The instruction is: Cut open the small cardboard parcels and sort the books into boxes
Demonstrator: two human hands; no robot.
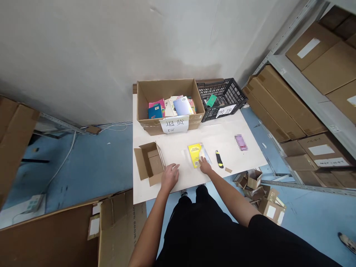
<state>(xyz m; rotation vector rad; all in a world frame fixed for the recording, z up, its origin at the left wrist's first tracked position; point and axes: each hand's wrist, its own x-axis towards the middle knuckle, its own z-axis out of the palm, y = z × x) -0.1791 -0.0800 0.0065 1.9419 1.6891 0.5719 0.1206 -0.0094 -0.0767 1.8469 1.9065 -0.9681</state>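
Observation:
A yellow book (194, 152) lies on the white table, with a pale, clear-looking sleeve or sheet at its right side. The fingers of my right hand (205, 165) are stretched out and rest on its lower right part, not gripping it. My left hand (170, 176) is beside the small open cardboard box (146, 168), fingers apart and pointing right, with nothing in them. Whether that hand touches the box's right flap, I cannot tell. To the right of the book is a black and yellow utility knife (219, 159).
A large cardboard box (144, 100) of books and a black plastic crate (235, 91) stand at the table's back. A blurred purple item (240, 142) and a cardboard scrap (228, 170) lie at right. Shelves of cartons (319, 150) line the right; discarded boxes (271, 209) litter the floor.

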